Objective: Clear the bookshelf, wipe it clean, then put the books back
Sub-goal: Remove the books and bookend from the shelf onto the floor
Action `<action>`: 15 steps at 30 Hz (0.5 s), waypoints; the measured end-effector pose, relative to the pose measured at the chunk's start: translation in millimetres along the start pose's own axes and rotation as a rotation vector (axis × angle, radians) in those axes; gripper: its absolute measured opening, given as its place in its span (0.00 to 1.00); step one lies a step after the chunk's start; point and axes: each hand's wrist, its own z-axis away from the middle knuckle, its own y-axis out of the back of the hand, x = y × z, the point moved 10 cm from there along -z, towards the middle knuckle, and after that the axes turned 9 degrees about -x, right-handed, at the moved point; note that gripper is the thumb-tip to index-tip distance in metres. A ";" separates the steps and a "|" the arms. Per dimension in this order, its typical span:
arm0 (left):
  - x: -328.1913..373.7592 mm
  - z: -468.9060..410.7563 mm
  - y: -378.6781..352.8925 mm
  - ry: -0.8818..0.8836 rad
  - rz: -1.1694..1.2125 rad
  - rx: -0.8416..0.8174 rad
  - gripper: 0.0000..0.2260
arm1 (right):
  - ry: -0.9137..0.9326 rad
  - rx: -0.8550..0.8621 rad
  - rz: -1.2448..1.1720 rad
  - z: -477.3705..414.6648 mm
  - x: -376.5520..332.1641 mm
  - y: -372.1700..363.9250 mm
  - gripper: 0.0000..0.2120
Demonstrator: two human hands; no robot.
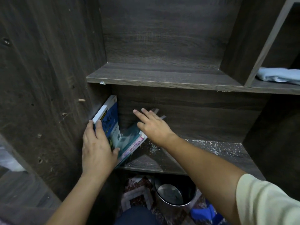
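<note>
Head view, Sam: what fills it?

The dark wooden bookshelf (162,38), Jo. I'll place everything by its lower shelf (186,161). Below that shelf, on the floor, stands a steel bin (172,194). Above it and off to the right, in a side compartment, lies a folded pale blue cloth (279,76).

And the books?

All at the lower shelf's left end. A blue book (111,120) stands almost upright against the side wall. Just beside it a teal book (129,137) and a pink-spined book (134,146) lean together at a slant, and there may be more hidden under the hand.

The hands?

The left hand (95,148) grips the blue book, fingers curled over its spine edge and thumb on the cover. The right hand (152,125) lies on the slanted books, fingers straight and spread, clasping nothing.

Which step?

Clearing, I'd judge. White specks (211,146) litter the lower shelf, so it hasn't been wiped. Next, the right hand must close round the leaning books, or they may slide flat once the blue book leaves. Both lots come out before the cloth is fetched.
</note>
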 end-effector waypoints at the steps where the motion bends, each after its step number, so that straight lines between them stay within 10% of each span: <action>1: -2.6 0.7 0.3 0.023 0.068 0.007 0.50 | -0.002 -0.017 0.002 -0.8 1.1 -3.7 0.19; 10: -1.3 -7.2 -7.3 -0.101 0.230 -0.066 0.55 | -0.102 -0.018 -0.175 -2.0 11.4 0.9 0.48; 15: -0.4 -5.4 -54.6 -0.101 0.092 -0.316 0.50 | -0.018 -0.046 -0.010 0.6 9.9 -9.2 0.36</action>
